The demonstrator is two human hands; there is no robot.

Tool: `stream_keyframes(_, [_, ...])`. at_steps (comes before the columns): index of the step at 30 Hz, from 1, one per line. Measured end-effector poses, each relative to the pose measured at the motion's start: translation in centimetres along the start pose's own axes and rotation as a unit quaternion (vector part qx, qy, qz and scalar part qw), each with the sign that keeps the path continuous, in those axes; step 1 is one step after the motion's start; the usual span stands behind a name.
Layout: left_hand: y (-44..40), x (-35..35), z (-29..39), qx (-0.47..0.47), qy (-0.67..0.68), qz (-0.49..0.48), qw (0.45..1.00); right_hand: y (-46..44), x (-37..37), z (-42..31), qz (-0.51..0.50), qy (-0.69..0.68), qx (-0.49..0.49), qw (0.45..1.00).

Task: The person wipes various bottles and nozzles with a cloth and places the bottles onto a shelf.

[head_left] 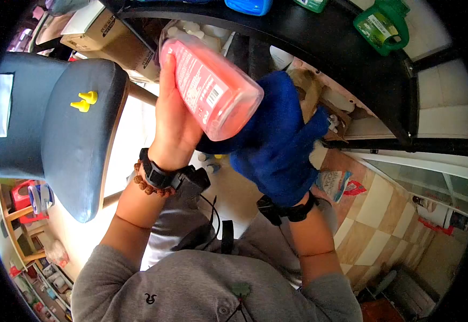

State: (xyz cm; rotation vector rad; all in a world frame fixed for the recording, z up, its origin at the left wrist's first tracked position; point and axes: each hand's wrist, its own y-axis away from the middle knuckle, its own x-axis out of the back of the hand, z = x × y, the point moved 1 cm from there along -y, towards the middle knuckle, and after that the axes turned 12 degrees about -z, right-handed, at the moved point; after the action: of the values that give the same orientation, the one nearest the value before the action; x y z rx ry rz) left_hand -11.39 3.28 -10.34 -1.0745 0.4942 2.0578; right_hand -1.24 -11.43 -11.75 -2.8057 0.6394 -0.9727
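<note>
A pink translucent bottle (207,88) with a white printed label and barcode is tilted in front of me, its base toward the lower right. My left hand (177,121) is wrapped round its near side. A dark blue cloth (277,134) covers my right hand (293,190), whose fingers are hidden under or behind the fabric. The cloth lies right beside the bottle's base; whether they touch is unclear. Two small yellow nozzle caps (85,101) rest on the blue chair (78,134) at the left.
A black shelf (320,51) crosses the top, bearing a green bottle (382,27) and a blue container (248,5). Cardboard boxes (110,40) stand at the upper left. Below the shelf are assorted items and a plastic packet (333,184). A wooden rack (22,214) stands far left.
</note>
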Motion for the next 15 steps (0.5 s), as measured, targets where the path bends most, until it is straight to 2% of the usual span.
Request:
stream_keyframes(2, [-0.1,0.2,-1.0,0.018,0.017,0.018,1.0,0.2,-0.8,0.1,-0.006,-0.019,-0.004,1.0])
stream_keyframes(5, [0.0,0.6,-2.3,0.048,0.045,-0.016,0.998,0.2,-1.3,0.4,-0.025,-0.052,0.025,0.998])
stream_keyframes(6, [0.3,0.1,-2.8,0.062,0.049,0.031,0.996,-0.1,-1.2,0.6,-0.026,-0.066,0.036,0.997])
stream_keyframes(10, [1.5,-0.5,-4.1,0.079,-0.007,0.034,0.996,-0.4,0.8,0.3,-0.027,-0.13,0.057,0.989])
stream_keyframes(13, [1.7,-0.4,-4.7,0.085,0.003,0.021,0.996,0.0,2.8,-0.7,-0.026,-0.186,-0.003,0.982])
stream_keyframes(15, [1.6,-0.5,-5.0,0.071,0.005,0.026,0.997,0.0,3.0,-1.1,-0.006,-0.225,-0.114,0.968])
